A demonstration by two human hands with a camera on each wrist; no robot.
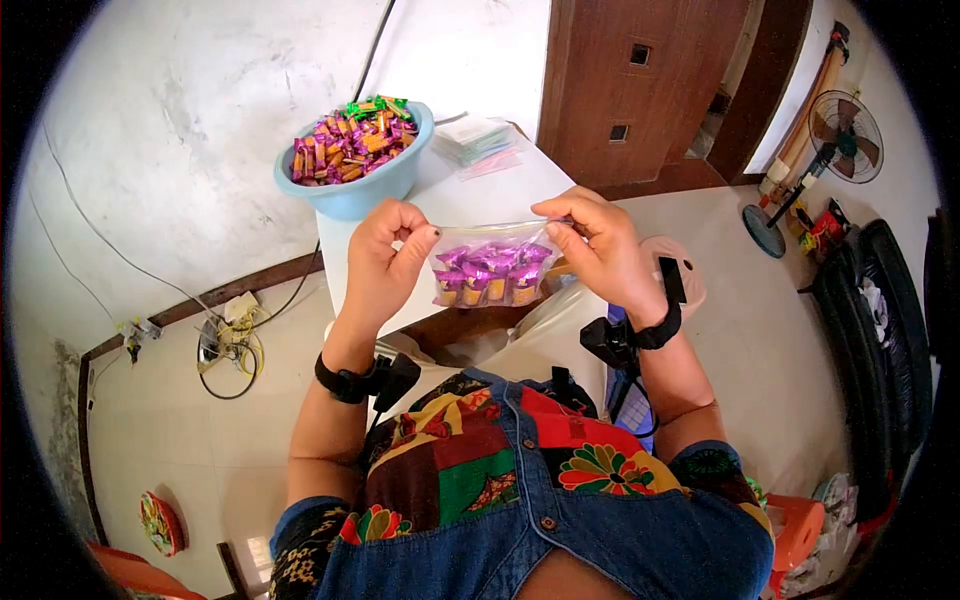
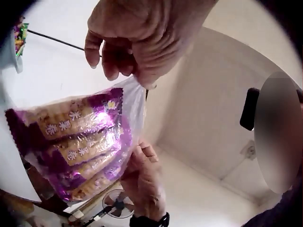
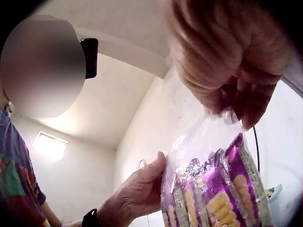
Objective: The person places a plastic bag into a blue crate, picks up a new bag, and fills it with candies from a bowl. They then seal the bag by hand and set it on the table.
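A clear plastic bag (image 1: 492, 262) filled with purple-wrapped snack sticks is held up above the near side of the white table. The left hand (image 1: 388, 262) pinches its top left corner between thumb and fingers. At the top right corner, the right hand (image 1: 598, 250) grips the bag's edge. In the left wrist view the packets (image 2: 75, 127) lie side by side inside the bag, below the left hand (image 2: 137, 38). From the right wrist view, the right hand (image 3: 227, 61) pinches the bag's upper edge over the packets (image 3: 220, 198).
A light blue basin (image 1: 350, 200) heaped with purple and some green packets stands at the table's back left. Flat clear bags (image 1: 478, 142) lie on the white table (image 1: 545, 180) to its right. A round pinkish stool (image 1: 685, 290) is right of the right forearm.
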